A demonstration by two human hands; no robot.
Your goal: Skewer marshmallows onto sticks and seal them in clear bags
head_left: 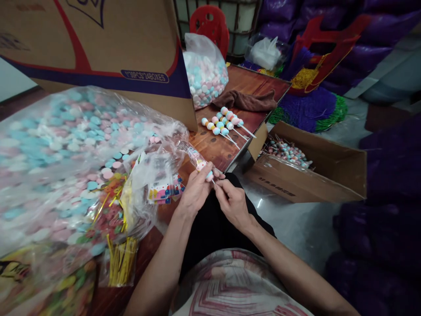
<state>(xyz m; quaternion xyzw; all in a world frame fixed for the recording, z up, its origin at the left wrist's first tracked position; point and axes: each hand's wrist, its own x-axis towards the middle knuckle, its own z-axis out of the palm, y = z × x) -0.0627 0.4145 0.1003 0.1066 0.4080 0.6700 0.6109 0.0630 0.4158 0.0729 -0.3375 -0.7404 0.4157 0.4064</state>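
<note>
In front of my lap, a marshmallow skewer (209, 176) of pastel pieces on a white stick is partly inside a clear printed wrapper (194, 154). My left hand (196, 186) is closed round the wrapper and the candy. My right hand (232, 198) pinches the stick at its lower end. Several finished-looking marshmallow skewers (221, 123) lie unwrapped on the wooden table (205, 142) beyond my hands. Left of my left hand are printed clear bags (164, 188) with coloured dots. A packet of gold twist ties (122, 263) lies nearer to me.
A big clear bag of pastel candies (66, 131) covers the left side. Behind it stands a large carton (125, 39), with another candy bag (207, 79) and a brown cloth (246, 100) beside it. At right, an open carton (305, 180) holds many skewers. Red chairs (210, 26) stand behind.
</note>
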